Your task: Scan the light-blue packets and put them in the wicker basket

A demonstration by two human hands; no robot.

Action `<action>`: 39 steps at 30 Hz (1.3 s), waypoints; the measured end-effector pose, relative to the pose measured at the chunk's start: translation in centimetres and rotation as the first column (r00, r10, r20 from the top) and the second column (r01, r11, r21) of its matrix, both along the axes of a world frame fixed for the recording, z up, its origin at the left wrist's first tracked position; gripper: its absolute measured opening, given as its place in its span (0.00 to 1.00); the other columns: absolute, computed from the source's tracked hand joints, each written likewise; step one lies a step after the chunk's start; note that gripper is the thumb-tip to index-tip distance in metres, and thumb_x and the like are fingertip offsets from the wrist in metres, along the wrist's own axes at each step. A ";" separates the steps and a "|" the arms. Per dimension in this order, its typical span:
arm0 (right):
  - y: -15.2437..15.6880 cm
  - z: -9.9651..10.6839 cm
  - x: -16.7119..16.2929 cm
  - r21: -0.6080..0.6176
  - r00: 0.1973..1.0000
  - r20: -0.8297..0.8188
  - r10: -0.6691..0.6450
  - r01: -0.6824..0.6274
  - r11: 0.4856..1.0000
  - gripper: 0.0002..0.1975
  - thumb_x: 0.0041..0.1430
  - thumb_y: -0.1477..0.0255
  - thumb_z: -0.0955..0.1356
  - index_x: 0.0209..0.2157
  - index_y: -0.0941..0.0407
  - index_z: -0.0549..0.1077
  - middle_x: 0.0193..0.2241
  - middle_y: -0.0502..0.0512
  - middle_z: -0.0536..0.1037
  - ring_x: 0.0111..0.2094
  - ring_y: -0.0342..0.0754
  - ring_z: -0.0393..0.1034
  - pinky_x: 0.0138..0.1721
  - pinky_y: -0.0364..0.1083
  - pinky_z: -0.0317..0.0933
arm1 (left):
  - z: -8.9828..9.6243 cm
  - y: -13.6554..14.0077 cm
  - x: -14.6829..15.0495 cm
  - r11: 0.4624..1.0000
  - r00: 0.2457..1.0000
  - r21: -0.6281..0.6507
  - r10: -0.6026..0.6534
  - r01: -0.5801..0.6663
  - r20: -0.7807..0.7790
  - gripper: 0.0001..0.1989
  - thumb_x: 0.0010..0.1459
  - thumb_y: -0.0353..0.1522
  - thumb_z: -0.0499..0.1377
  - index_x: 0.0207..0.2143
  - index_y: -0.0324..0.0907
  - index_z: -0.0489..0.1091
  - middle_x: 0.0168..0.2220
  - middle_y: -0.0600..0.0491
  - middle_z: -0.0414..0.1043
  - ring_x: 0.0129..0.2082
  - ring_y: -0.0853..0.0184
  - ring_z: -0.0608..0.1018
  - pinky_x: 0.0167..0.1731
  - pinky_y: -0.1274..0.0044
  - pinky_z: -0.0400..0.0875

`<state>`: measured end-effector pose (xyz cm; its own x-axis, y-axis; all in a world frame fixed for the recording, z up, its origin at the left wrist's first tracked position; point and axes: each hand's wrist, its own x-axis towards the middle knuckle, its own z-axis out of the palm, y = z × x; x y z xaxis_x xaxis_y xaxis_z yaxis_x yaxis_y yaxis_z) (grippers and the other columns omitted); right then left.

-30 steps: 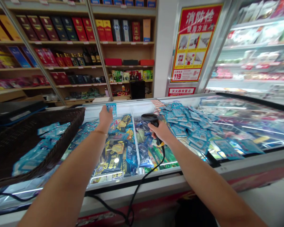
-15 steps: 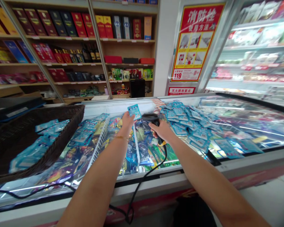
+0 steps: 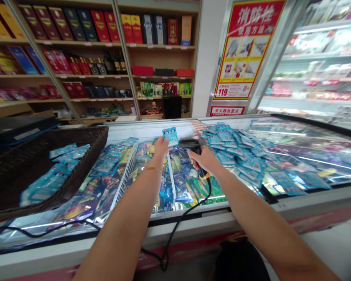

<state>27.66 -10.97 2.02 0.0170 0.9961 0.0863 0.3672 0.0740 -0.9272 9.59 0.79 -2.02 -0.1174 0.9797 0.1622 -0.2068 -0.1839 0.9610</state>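
Between its fingers my left hand holds up a small blue packet, its printed side towards me. Closed around the handle of a black barcode scanner is my right hand. The scanner's head points left at the packet, with a small gap between them. A black cable runs from the scanner's handle down over the freezer's front edge. Right of my hands lies a big heap of similar blue packets on the freezer's glass top.
A dark wicker basket with several blue packets stands at the left. More packets lie beside it. Under the glass, the chest freezer holds colourful bagged goods split by white wire dividers. Shelves of boxes stand behind.
The view has shifted slightly, so everything sits a little further right. My hands still hold the packet and the scanner, close together as before.
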 end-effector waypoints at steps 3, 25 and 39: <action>0.2 -0.2 0.1 -0.003 1.000 0.029 -0.008 0.008 1.000 0.12 0.61 0.67 0.70 0.26 0.54 0.66 0.13 0.48 0.71 0.13 0.44 0.65 0.17 0.41 0.59 | -0.1 0.1 0.0 1.000 1.000 0.002 0.000 0.000 0.002 0.13 0.51 0.34 0.66 0.38 0.41 0.71 0.36 0.50 0.81 0.41 0.60 0.82 0.45 0.63 0.78; 1.7 2.7 5.9 0.033 0.891 -0.373 -0.258 0.291 0.956 0.12 0.58 0.65 0.72 0.29 0.55 0.67 0.20 0.47 0.73 0.15 0.41 0.66 0.16 0.40 0.62 | 3.6 1.0 7.7 0.998 0.999 -0.041 -0.040 0.040 -0.006 0.14 0.49 0.29 0.69 0.40 0.41 0.73 0.27 0.56 0.71 0.33 0.67 0.79 0.45 0.62 0.79; -0.2 4.9 18.2 0.032 0.713 -0.466 -0.524 0.606 0.795 0.08 0.60 0.71 0.71 0.29 0.56 0.69 0.19 0.49 0.73 0.14 0.41 0.66 0.14 0.41 0.64 | 4.3 2.8 23.2 0.975 0.967 -0.034 -0.223 0.221 -0.123 0.13 0.50 0.24 0.66 0.40 0.39 0.75 0.31 0.52 0.74 0.35 0.63 0.79 0.41 0.65 0.79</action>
